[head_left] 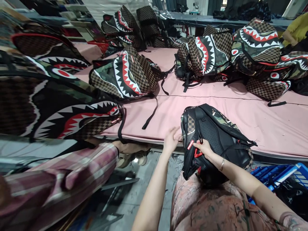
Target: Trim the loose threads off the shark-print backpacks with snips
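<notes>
A black-backed backpack (pixel 216 134) with checked and camouflage panels leans between my lap and the table's front edge, its padded back and straps facing up. My right hand (pixel 204 148) is closed over its near strap, beside a red-and-white label (pixel 190 145). In those fingers is what looks like a pair of small thread snips (pixel 200 138), dark-tipped with red at the handle; the fingers partly hide it. My left hand (pixel 172 140) is just left of the backpack's side, blurred by motion. Whether its fingers pinch anything is unclear.
Several shark-mouth backpacks (pixel 127 75) lie along the pink-covered table (pixel 168 118), more of them (pixel 204 54) at the back right. At left, a person in a plaid sleeve (pixel 91 166) sits close by a large backpack (pixel 60 109). A blue crate (pixel 298 175) stands at right.
</notes>
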`<state>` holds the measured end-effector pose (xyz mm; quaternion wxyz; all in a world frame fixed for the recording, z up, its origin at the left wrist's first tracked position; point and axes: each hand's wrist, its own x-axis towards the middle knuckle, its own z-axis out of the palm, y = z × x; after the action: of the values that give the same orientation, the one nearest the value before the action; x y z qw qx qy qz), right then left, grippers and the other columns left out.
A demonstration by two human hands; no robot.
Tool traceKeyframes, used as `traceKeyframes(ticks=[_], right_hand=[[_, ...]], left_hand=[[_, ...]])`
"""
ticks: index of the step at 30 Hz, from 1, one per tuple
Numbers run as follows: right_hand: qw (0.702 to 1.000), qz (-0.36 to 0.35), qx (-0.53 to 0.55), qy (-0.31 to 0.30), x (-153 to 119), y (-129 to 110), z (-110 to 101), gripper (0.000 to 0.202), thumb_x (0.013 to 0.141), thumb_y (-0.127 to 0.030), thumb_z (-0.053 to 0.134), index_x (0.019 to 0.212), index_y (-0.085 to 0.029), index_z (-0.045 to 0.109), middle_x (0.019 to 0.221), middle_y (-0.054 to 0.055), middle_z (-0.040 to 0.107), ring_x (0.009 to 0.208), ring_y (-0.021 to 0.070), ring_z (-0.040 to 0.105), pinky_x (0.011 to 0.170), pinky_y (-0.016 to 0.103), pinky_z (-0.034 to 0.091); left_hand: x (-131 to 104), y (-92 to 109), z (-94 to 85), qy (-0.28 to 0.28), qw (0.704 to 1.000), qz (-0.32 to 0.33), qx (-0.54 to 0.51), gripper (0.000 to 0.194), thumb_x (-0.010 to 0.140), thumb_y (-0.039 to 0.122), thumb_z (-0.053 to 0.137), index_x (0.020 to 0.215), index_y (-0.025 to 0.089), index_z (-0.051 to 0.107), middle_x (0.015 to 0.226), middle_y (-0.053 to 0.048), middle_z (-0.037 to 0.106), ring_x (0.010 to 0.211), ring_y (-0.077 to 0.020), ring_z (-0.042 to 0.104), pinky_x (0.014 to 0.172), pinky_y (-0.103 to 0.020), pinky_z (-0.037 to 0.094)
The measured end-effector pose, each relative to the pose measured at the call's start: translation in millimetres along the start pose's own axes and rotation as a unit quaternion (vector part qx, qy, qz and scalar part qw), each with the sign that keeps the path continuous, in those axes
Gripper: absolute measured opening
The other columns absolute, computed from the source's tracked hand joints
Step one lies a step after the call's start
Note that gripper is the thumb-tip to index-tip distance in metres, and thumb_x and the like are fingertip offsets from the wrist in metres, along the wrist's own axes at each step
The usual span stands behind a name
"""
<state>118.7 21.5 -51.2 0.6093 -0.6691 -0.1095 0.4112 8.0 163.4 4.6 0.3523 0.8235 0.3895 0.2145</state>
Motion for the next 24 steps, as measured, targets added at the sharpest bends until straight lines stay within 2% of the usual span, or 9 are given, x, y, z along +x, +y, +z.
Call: traceKeyframes(ticks=[1, 3, 6, 9, 14, 17, 19, 21, 24], right_hand=[[1.0, -0.002, -0.003, -0.003, 0, 0, 1, 0.032, 0.053, -0.032, 0.071, 0.068, -0.015, 0.048, 0.052, -0.006, 0.047, 0.042, 0.0041, 0.039, 0.037, 0.017, 0.028], [1.0, -0.007, -0.011, -0.008, 1, -1, 1, 0.032, 0.053, -0.033, 0.071, 0.067, -0.016, 0.048, 0.051, -0.007, 0.046, 0.041, 0.0043, 0.038, 0.036, 0.017, 0.028], [0.999, -0.017, -0.029, -0.012, 0, -3, 0, 0.032, 0.054, -0.036, 0.07, 0.066, -0.016, 0.047, 0.05, -0.007, 0.044, 0.04, 0.0043, 0.036, 0.036, 0.017, 0.027], [0.998, -0.029, -0.055, -0.023, -2, -8, -5, 0.032, 0.057, -0.04, 0.068, 0.066, -0.016, 0.048, 0.051, -0.007, 0.044, 0.041, 0.0045, 0.035, 0.038, 0.018, 0.027], [0.986, -0.059, -0.128, -0.086, 2, -24, -20, 0.036, 0.058, -0.046, 0.067, 0.065, -0.016, 0.048, 0.054, -0.006, 0.044, 0.046, 0.0057, 0.037, 0.043, 0.019, 0.03], [0.973, -0.081, -0.185, -0.115, 11, -33, -30, 0.036, 0.066, -0.05, 0.06, 0.067, -0.016, 0.05, 0.054, -0.005, 0.046, 0.048, 0.0072, 0.039, 0.046, 0.02, 0.031], [0.961, -0.102, -0.226, -0.119, 18, -38, -36, 0.034, 0.073, -0.05, 0.053, 0.069, -0.016, 0.051, 0.055, -0.004, 0.047, 0.051, 0.0088, 0.042, 0.048, 0.02, 0.032], [0.948, -0.128, -0.266, -0.115, 24, -42, -42, 0.029, 0.08, -0.046, 0.046, 0.075, -0.018, 0.051, 0.06, -0.003, 0.05, 0.056, 0.0104, 0.045, 0.053, 0.021, 0.034], [0.922, -0.168, -0.324, -0.128, 32, -51, -51, 0.016, 0.081, -0.035, 0.048, 0.081, -0.02, 0.052, 0.069, -0.002, 0.056, 0.064, 0.0116, 0.048, 0.059, 0.022, 0.035]], left_hand=[[-4, 1, 8.4, -0.038, 0.998, 0.026, -0.039, 0.033, 0.072, 0.023, 0.059, 0.104, 0.021, 0.062, 0.123, -0.012, 0.048, 0.115, -0.025, 0.046, 0.093, -0.04, 0.041], [-10, 5, 26.1, -0.062, 0.99, 0.036, -0.123, 0.023, 0.068, 0.027, 0.064, 0.091, 0.022, 0.066, 0.116, -0.009, 0.052, 0.114, -0.0234, 0.047, 0.093, -0.038, 0.04], [-12, 9, 46.3, -0.024, 0.979, -0.006, -0.203, 0.012, 0.061, 0.027, 0.07, 0.069, 0.019, 0.066, 0.104, -0.008, 0.058, 0.116, -0.0247, 0.044, 0.098, -0.038, 0.035], [-15, 3, 57.1, 0.013, 0.969, -0.057, -0.238, 0.015, 0.064, 0.031, 0.067, 0.062, 0.017, 0.062, 0.092, -0.008, 0.062, 0.108, -0.0254, 0.05, 0.095, -0.041, 0.036], [-28, -12, 64.8, 0.052, 0.937, -0.146, -0.314, 0.034, 0.068, 0.045, 0.06, 0.077, 0.012, 0.062, 0.086, -0.01, 0.066, 0.08, -0.0199, 0.062, 0.074, -0.035, 0.048], [-35, -18, 63.9, 0.059, 0.917, -0.182, -0.351, 0.044, 0.072, 0.052, 0.054, 0.087, 0.011, 0.062, 0.084, -0.012, 0.067, 0.073, -0.0188, 0.064, 0.068, -0.034, 0.051], [-39, -21, 62.3, 0.069, 0.908, -0.194, -0.364, 0.046, 0.073, 0.051, 0.052, 0.095, 0.011, 0.061, 0.095, -0.014, 0.066, 0.079, -0.0193, 0.064, 0.072, -0.035, 0.051], [-43, -24, 61.5, 0.076, 0.904, -0.196, -0.373, 0.048, 0.072, 0.045, 0.057, 0.109, 0.015, 0.057, 0.112, -0.014, 0.06, 0.094, -0.0196, 0.061, 0.082, -0.034, 0.048], [-51, -26, 62.2, 0.057, 0.901, -0.19, -0.386, 0.055, 0.068, 0.037, 0.065, 0.119, 0.019, 0.051, 0.126, -0.012, 0.052, 0.112, -0.0197, 0.052, 0.093, -0.032, 0.041]])
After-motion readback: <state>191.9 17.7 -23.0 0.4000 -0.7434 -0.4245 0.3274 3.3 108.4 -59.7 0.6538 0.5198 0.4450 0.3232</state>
